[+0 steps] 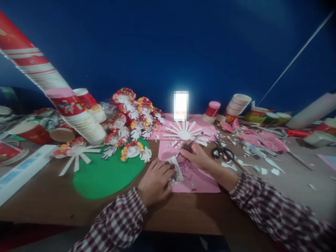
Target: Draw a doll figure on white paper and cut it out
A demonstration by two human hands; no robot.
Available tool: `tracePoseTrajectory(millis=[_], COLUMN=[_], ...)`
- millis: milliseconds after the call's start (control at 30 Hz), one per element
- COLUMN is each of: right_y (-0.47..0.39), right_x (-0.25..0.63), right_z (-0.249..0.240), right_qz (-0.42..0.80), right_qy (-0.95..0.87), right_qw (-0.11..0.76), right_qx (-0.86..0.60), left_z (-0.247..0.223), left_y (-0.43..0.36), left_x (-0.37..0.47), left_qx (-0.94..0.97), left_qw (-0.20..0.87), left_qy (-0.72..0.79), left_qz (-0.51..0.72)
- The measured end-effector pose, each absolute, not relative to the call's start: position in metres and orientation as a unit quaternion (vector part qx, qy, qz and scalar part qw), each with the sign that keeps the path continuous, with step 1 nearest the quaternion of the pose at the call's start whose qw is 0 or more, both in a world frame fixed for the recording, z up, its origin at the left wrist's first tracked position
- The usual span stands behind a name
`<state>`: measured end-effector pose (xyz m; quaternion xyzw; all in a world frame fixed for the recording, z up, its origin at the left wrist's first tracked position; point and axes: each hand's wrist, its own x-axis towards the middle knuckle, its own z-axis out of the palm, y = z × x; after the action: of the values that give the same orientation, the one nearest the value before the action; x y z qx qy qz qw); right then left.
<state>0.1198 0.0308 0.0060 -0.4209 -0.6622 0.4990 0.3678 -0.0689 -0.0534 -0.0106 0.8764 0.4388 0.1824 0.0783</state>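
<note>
A pen [191, 143] is pinched in my right hand [195, 154], its tip pointing down and left over a small white piece of paper [178, 173]. Dark drawn lines show on that paper. My left hand [157, 178] grips the paper at its left edge, fingers together on top, covering part of it. Both lie on a pink sheet [202, 182] with dark scribbles. Beyond the hands, a white paper fan of strips [183, 131] rests on more pink paper. Black-handled scissors [222, 152] lie right of my right hand.
A green sheet [110, 175] lies left, near paper-doll figures [132, 152]. A tall leaning stack of paper cups [84, 120] rises at the left; another cup stack [237, 105] stands back right. White and pink scraps [274, 171] litter the right. A blue wall [147, 45] is behind.
</note>
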Motion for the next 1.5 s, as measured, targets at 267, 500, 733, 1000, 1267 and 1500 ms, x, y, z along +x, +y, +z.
tracePoseTrajectory(millis=[267, 500, 733, 1000, 1267, 1500], right_y=[0.026, 0.023, 0.024, 0.026, 0.026, 0.026], right_x=[0.111, 0.110, 0.111, 0.110, 0.111, 0.111], right_z=[-0.001, -0.004, -0.006, -0.008, -0.004, -0.004], right_qz=[0.426, 0.354, 0.348, 0.340, 0.338, 0.342], right_qy=[-0.711, -0.768, -0.780, -0.787, -0.788, -0.787], right_qw=[0.357, 0.323, 0.302, 0.302, 0.304, 0.309], right_qx=[-0.430, -0.426, -0.424, -0.417, -0.415, -0.411], left_z=[-0.015, -0.017, -0.016, -0.015, -0.014, -0.013], left_y=[-0.052, -0.051, -0.051, -0.052, -0.051, -0.051], left_x=[-0.071, -0.072, -0.072, -0.072, -0.072, -0.071], left_qx=[0.876, 0.877, 0.876, 0.874, 0.875, 0.877], left_qw=[0.099, 0.104, 0.110, 0.110, 0.105, 0.105], left_qy=[0.441, 0.438, 0.436, 0.439, 0.437, 0.436], left_qz=[0.168, 0.170, 0.175, 0.179, 0.181, 0.173])
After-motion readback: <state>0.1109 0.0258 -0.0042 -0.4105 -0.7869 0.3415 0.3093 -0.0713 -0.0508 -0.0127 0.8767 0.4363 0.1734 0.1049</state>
